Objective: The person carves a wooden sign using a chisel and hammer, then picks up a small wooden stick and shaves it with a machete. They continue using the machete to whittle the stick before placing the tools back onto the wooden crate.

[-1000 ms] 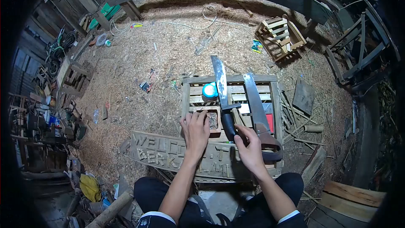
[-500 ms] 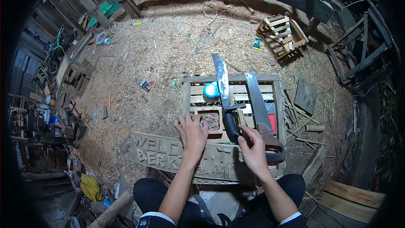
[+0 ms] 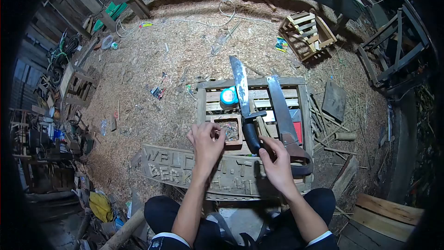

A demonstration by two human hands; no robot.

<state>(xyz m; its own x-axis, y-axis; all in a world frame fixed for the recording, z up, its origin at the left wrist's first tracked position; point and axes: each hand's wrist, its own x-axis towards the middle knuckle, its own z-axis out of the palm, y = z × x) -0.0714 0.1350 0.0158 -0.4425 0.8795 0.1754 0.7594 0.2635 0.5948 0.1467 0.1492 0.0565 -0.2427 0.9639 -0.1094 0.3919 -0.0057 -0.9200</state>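
My left hand (image 3: 206, 142) is at the left side of a small wooden box (image 3: 240, 132) holding many small, thin pieces too fine to name. Its index finger and thumb curl towards each other at the rim; anything between them is too small to make out. My right hand (image 3: 276, 162) has its fingers apart, beside the black handle end of a machete (image 3: 241, 81). Across the machete's handle lies a dark hammer-like head (image 3: 255, 115). A handsaw (image 3: 279, 104) rests to the right. Below both hands is a wooden sign (image 3: 166, 164) with raised letters, partly covered by my forearms.
These things lie on a slatted wooden table (image 3: 201, 104) with a blue-and-white round container (image 3: 229, 96) and a red item (image 3: 295, 125). A slatted crate (image 3: 307, 37) sits on the wood-shaving floor. Boards and sticks lie right, near a plank (image 3: 335, 102).
My left hand's fingers have drawn in from a wider spread, index finger and thumb curling at the box. My right hand stays nearly in place. The whole view has shifted slightly.
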